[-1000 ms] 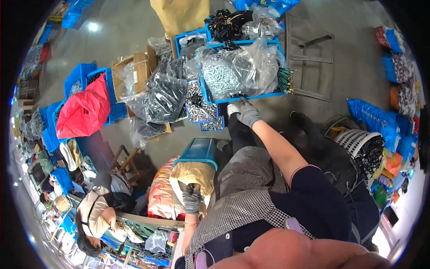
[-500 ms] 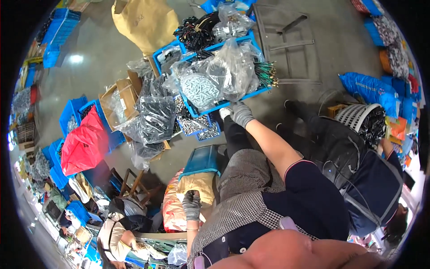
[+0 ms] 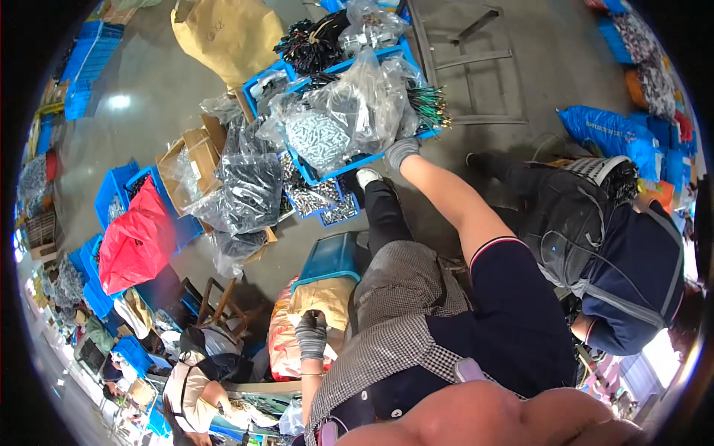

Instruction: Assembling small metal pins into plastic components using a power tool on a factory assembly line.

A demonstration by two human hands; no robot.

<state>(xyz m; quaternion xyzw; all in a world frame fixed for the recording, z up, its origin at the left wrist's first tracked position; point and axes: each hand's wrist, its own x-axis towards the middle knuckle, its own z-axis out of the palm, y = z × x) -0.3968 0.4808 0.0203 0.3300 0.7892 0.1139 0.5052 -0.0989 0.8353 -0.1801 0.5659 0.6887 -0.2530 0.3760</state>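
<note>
Right hand (image 3: 402, 151), in a grey knitted glove, is at the near rim of a blue rectangular plastic crate (image 3: 338, 171); its exact grip cannot be determined. The crate contains a clear plastic bag of small pale parts (image 3: 318, 140) and a bundle of thin green wires (image 3: 425, 106) at its right end. Left hand (image 3: 310, 336), similarly gloved, is over crumpled tan paper (image 3: 321, 293) at the mouth of a teal plastic bin (image 3: 327, 256). A bright red plastic bag (image 3: 135, 241) lies well apart, to the left.
</note>
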